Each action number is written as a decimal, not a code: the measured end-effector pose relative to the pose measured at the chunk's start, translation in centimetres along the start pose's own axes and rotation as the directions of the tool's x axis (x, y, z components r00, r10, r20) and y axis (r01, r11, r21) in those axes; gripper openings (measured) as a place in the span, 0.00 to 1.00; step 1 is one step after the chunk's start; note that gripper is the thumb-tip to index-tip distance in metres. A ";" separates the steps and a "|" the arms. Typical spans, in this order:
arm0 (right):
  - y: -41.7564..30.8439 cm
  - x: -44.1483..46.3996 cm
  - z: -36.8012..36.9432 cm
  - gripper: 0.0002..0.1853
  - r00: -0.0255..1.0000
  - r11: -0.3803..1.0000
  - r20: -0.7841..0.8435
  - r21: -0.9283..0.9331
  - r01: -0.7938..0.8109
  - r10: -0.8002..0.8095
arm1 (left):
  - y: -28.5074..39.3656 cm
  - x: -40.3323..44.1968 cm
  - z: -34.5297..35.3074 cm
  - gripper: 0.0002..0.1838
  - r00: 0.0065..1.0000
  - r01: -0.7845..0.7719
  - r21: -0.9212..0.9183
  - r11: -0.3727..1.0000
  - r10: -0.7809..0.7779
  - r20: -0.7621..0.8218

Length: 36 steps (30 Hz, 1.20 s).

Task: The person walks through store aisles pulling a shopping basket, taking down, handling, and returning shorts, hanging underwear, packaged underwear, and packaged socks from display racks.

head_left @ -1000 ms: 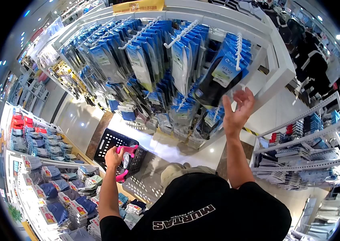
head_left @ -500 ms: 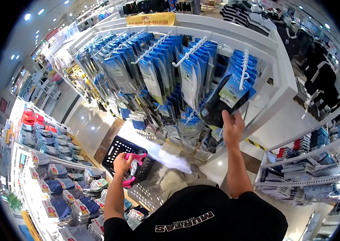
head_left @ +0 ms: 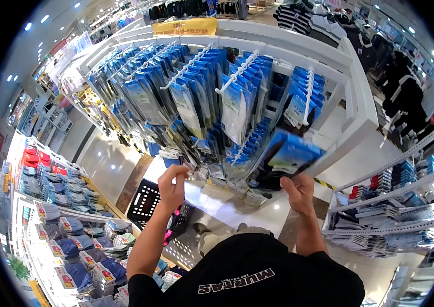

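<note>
My right hand (head_left: 300,194) grips the lower end of a flat plastic packet (head_left: 287,156) with a blue top, a pale label and dark contents. The packet is slightly blurred, tilted and off its hook, in front of the lower end of the rack. My left hand (head_left: 172,185) is raised above the black shopping basket (head_left: 143,202), its fingers curled with nothing visible in them. Beside my left forearm shows part of the basket's pink handle (head_left: 168,235), partly hidden by the arm. Similar blue-topped packets (head_left: 301,105) hang on a white hook just behind the held one.
A white display rack (head_left: 350,87) carries several hooks of packets, with a yellow sign (head_left: 186,27) on top. Folded goods with red-and-white labels (head_left: 76,273) fill the left shelf. Another white shelf (head_left: 388,204) stands at right. Dark clothes (head_left: 406,102) hang beyond.
The packet has come off its hook and moved down toward me in my right hand. My left hand has let go of the basket handle and risen.
</note>
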State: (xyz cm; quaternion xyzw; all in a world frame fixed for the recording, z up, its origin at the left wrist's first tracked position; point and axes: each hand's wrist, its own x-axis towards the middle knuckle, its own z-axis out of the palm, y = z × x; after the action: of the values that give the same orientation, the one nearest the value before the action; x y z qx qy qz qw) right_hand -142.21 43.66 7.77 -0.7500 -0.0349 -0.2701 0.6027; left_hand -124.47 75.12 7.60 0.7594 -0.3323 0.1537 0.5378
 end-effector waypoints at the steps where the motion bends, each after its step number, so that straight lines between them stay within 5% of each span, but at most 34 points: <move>1: -0.2 0.1 -0.2 0.14 0.999 0.998 0.025 -0.049 0.035 -0.034 | 3.2 1.9 -0.1 0.07 0.987 -0.160 -0.029 0.987 0.160 0.003; 4: -0.7 0.9 1.1 0.13 0.998 0.955 -0.025 0.291 -0.054 0.064 | 13.9 6.6 -2.4 0.11 0.810 -0.585 -0.032 0.810 0.586 0.039; 5: 0.1 1.0 0.8 0.13 1.000 0.989 0.006 0.145 0.013 -0.014 | 17.2 7.5 -3.5 0.11 0.741 -0.660 -0.119 0.741 0.669 0.060; 6: 0.4 0.8 1.1 0.13 1.000 0.985 -0.001 0.171 -0.020 0.021 | 20.2 6.5 -1.9 0.14 0.720 -0.685 -0.092 0.723 0.652 -0.239; 9: 1.0 0.5 2.3 0.12 0.996 0.958 -0.004 0.275 -0.084 0.089 | 25.0 6.4 -6.2 0.08 0.686 -0.727 0.014 0.686 0.726 0.053; 14: 0.3 0.5 3.1 0.11 0.989 0.955 -0.033 0.267 -0.131 0.145 | 25.4 7.4 -1.8 0.06 0.588 -0.806 -0.031 0.591 0.793 -0.159; 17: 0.9 0.6 4.3 0.11 0.980 0.906 -0.033 0.388 -0.169 0.196 | 24.3 7.5 -1.6 0.14 0.561 -0.784 -0.195 0.590 0.807 0.186; 18: 0.9 0.8 4.6 0.11 0.965 0.879 -0.041 0.425 -0.217 0.258 | 22.9 7.2 -0.3 0.14 0.620 -0.744 -0.210 0.635 0.772 0.137; 19: -1.2 1.3 4.9 0.12 0.879 0.845 -0.057 0.311 -0.435 0.473 | 21.5 7.0 0.9 0.15 0.676 -0.701 -0.231 0.675 0.732 0.087; 22: 1.1 0.6 4.3 0.16 0.939 0.817 -0.033 0.504 -0.280 0.343 | 15.4 4.3 3.3 0.13 0.924 -0.379 -0.132 0.916 0.367 -0.109; 23: 1.9 0.4 4.3 0.18 0.948 0.781 -0.037 0.577 -0.239 0.317 | 12.8 2.6 4.8 0.10 0.958 -0.251 -0.260 0.933 0.200 -0.207; 24: 2.6 0.3 4.2 0.20 0.956 0.629 0.124 0.729 -0.269 0.265 | 10.6 0.8 6.3 0.07 0.965 -0.115 -0.393 0.912 0.009 -0.264; 25: 3.4 0.2 4.0 0.22 0.937 0.449 0.281 0.824 -0.346 0.205 | 9.6 -0.9 7.2 0.07 0.983 0.060 -0.475 0.878 -0.133 -0.123; 26: 3.5 0.5 3.9 0.23 0.882 0.201 0.463 0.876 -0.439 -0.092 | 8.9 -2.7 8.1 0.07 0.962 0.242 -0.523 0.817 -0.271 0.022; 29: 1.2 0.5 4.5 0.22 0.845 -0.121 0.510 0.839 -0.530 -0.164 | 7.4 -7.0 10.1 0.07 0.938 0.347 -0.398 0.849 -0.315 0.145; 32: 1.3 0.1 4.6 0.24 0.839 -0.172 0.528 0.821 -0.545 -0.135 | 7.0 -8.6 10.6 0.08 0.927 0.374 -0.395 0.839 -0.323 0.189; 35: 3.3 0.0 3.3 0.24 0.898 0.319 0.440 0.852 -0.414 -0.010 | 5.7 -10.1 10.5 0.09 0.897 0.437 -0.342 0.832 -0.378 0.228; 36: 1.6 -0.4 2.8 0.24 0.951 0.481 0.260 0.820 -0.309 0.167 | 5.3 -10.7 10.4 0.09 0.877 0.477 -0.326 0.816 -0.414 0.244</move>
State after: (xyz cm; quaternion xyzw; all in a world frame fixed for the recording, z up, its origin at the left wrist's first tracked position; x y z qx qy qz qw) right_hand -140.99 45.90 5.84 -0.3721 -0.1017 -0.0765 0.9194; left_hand -137.15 68.11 1.13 0.7084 -0.2104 -0.1055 0.6654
